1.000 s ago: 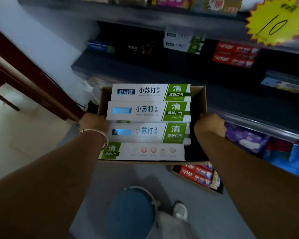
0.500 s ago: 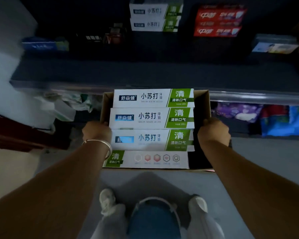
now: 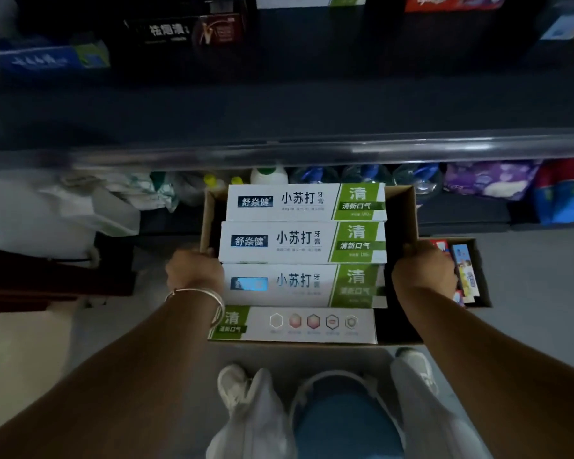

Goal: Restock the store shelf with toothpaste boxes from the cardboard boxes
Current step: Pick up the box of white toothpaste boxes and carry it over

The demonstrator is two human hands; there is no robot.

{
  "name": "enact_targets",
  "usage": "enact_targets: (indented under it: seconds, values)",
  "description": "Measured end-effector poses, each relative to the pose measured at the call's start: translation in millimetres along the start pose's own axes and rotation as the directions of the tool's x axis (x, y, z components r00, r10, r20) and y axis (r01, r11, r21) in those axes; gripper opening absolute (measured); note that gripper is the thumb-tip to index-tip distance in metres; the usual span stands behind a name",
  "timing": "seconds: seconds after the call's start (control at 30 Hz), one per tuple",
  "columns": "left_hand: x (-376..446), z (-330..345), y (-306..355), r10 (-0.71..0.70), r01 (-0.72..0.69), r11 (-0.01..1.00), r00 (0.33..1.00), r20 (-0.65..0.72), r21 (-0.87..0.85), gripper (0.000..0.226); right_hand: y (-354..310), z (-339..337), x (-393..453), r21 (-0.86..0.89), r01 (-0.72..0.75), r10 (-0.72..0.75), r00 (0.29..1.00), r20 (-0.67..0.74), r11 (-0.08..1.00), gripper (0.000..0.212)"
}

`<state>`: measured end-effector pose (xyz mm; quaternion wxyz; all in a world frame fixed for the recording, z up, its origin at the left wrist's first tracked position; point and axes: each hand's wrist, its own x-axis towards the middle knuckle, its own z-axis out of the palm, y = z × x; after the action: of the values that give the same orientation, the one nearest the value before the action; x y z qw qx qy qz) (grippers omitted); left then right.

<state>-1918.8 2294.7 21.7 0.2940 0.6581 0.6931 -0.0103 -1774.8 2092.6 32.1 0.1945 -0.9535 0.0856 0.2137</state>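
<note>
I hold an open brown cardboard box [image 3: 408, 213] in front of me, below the shelf edge. Several white-and-green toothpaste boxes [image 3: 302, 241] lie flat inside it, stacked in a row from front to back. My left hand [image 3: 193, 270], with a bracelet on the wrist, grips the box's left wall. My right hand [image 3: 423, 268] grips its right wall. The dark store shelf [image 3: 279, 107] stretches across the view above the box, with white-green toothpaste [image 3: 299, 0] and red toothpaste [image 3: 451, 1] boxes at its back.
A second cardboard box [image 3: 478, 273] with red and blue packs sits on the floor to the right. Bottles [image 3: 269, 175], plastic bags and purple and blue packs fill the bottom shelf. My shoes and a round blue stool [image 3: 342, 422] are below.
The view has tilted down and drawn closer to the shelf. The cardboard box now sits lower against the shelf edge, and the second floor box has come into view on the right.
</note>
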Motion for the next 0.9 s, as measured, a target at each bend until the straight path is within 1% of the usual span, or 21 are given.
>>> enact_targets:
  seconds: [0.1,0.3,0.47,0.67,0.9]
  values:
    - [26,-16,-12,-0.003,0.003,0.999,1.0,0.021,-0.036,0.028,-14,24,-21,0.037,-0.01,0.012,0.999,-0.035,0.999,0.032]
    - [79,-42,-37,0.03,-0.03,0.999,0.999,0.011,-0.032,0.028,-42,72,-48,0.09,-0.013,0.019,0.997,-0.069,0.996,0.029]
    - [105,-47,-51,0.053,-0.053,0.999,0.999,0.002,0.004,0.028,-56,102,-54,0.109,-0.027,0.031,0.999,-0.036,0.994,0.028]
    - [119,-34,-67,0.008,-0.008,1.0,1.0,0.013,0.005,0.028,-58,125,-50,0.097,-0.021,0.023,1.0,-0.018,0.995,0.029]
    - [127,19,-83,-0.003,0.002,1.0,1.0,0.018,0.028,0.028,-30,167,-18,0.069,-0.061,0.062,0.998,-0.011,0.996,0.029]
